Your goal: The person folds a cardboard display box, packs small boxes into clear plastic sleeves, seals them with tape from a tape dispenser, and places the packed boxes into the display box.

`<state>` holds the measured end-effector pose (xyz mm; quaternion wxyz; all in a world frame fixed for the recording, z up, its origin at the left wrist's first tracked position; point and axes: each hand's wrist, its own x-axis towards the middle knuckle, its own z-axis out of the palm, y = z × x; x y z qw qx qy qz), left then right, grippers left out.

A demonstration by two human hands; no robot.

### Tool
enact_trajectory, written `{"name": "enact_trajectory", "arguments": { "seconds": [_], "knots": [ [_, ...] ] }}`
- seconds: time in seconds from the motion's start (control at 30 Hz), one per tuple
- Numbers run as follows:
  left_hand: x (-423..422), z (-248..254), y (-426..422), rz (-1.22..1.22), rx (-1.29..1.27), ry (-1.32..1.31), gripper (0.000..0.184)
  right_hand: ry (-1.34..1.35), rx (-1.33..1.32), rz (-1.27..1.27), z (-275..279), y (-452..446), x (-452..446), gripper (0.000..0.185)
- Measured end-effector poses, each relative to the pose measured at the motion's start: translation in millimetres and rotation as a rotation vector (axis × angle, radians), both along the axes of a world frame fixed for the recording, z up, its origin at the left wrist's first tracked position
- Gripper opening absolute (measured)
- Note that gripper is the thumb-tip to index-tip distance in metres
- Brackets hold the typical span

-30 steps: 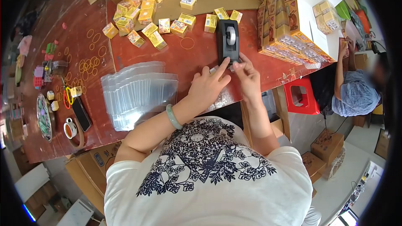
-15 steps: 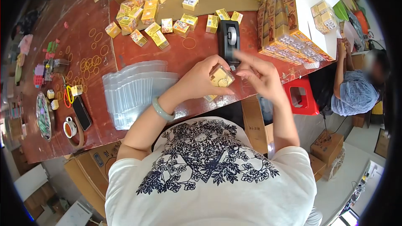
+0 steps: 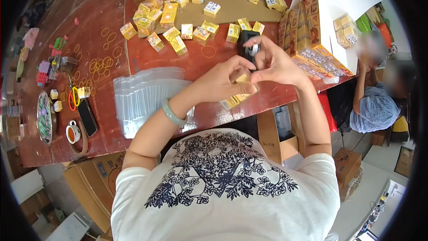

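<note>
A small yellow box point(image 3: 242, 79) sits in my left hand point(image 3: 216, 80), fingers closed around it; a pale green bangle circles that wrist. My right hand point(image 3: 281, 66) meets the left at the box, its thumb pressed against it and its other fingers bent. Whether tape is between those fingers I cannot make out. Right behind the hands stands a black tape dispenser point(image 3: 244, 38), partly covered by the right fingers. Another yellow box point(image 3: 232, 101) lies under my hands near the table edge.
Several yellow boxes point(image 3: 168, 16) are scattered at the back by an open carton point(image 3: 196, 14). Clear plastic sleeves point(image 3: 142, 102) lie left, with rubber bands point(image 3: 101, 67), a phone point(image 3: 87, 118) and a cup point(image 3: 73, 134). Stacked boxes point(image 3: 307, 35) stand right. A co-worker point(image 3: 376, 107) sits beyond.
My right hand has come inward from the right, and its thumb now touches the box. The box has turned in my left hand. The view has shifted slightly.
</note>
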<state>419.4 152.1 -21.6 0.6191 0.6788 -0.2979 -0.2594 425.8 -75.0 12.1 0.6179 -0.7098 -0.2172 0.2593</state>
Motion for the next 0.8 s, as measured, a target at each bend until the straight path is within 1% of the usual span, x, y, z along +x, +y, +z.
{"name": "enact_trajectory", "arguments": {
  "seconds": [0.07, 0.1, 0.13, 0.17, 0.23, 0.3, 0.33, 0.4, 0.43, 0.47, 0.5, 0.57, 0.63, 0.67, 0.73, 0.8],
  "knots": [
    [-0.6, -4.9, 0.2, -0.001, -0.138, 0.153, 0.061, 0.079, 0.125, -0.042, -27.9, -6.3, 8.4, 0.045],
    [-1.1, -7.8, 1.8, 0.003, -0.14, 0.14, 0.061, 0.079, 0.164, -0.153, -40.9, -4.3, 6.6, 0.05],
    [-3.2, -12.2, 4.4, 0.045, -0.25, 0.128, 0.062, 0.082, 0.205, -0.267, -51.1, -0.6, -2.6, 0.055],
    [-4.6, -16.1, 7.3, 0.081, -0.359, 0.115, 0.064, 0.071, 0.206, -0.268, -53.7, 5.7, -13.9, 0.055],
    [-4.7, -17.4, 11.8, 0.137, -0.583, 0.084, 0.067, 0.278, 0.675, -0.333, -56.4, 21.9, -39.7, 0.065],
    [-6.3, -11.5, 20.1, 0.172, -0.606, 0.095, 0.079, 0.305, 0.855, -0.166, -72.1, 27.2, -58.2, 0.08],
    [-8.6, -11.1, 22.0, 0.143, -0.616, 0.091, 0.079, 0.281, 0.849, -0.185, -69.3, 33.1, -63.9, 0.08],
    [-13.0, -10.6, 26.2, 0.098, -0.617, 0.185, 0.087, -0.056, 0.607, -0.314, -63.4, 41.2, -68.2, 0.086],
    [-13.5, -8.8, 28.7, -0.006, -0.643, 0.278, 0.086, -0.082, 0.603, -0.335, -52.0, 36.2, -64.4, 0.086],
    [-13.8, -6.8, 30.2, -0.11, -0.662, 0.372, 0.085, -0.197, 0.518, -0.215, -36.3, 29.7, -59.5, 0.086],
    [-13.6, -7.8, 30.4, -0.138, -0.661, 0.368, 0.085, -0.305, 0.426, -0.093, -15.3, 24.6, -54.6, 0.085],
    [-11.5, -19.0, 27.5, -0.423, -0.671, 0.55, 0.077, -0.503, 0.224, 0.163, 18.4, 17.0, -50.1, 0.084],
    [-21.3, -45.4, -13.3, -0.549, -0.806, 0.394, 0.077, -0.493, 0.216, 0.143, 35.3, 13.8, -55.5, 0.083],
    [-29.3, -43.6, -26.4, -0.556, -0.809, 0.38, 0.077, -0.472, 0.22, 0.137, 42.4, 13.5, -58.3, 0.082],
    [-44.0, -39.1, -46.2, -0.556, -0.819, 0.537, 0.078, -0.441, 0.229, 0.154, 53.7, 14.4, -58.9, 0.08],
    [-33.2, -28.1, -56.6, -0.532, -0.834, 0.615, 0.084, -0.376, 0.216, 0.08, 57.6, 3.6, -69.1, 0.075]
  ]
}}
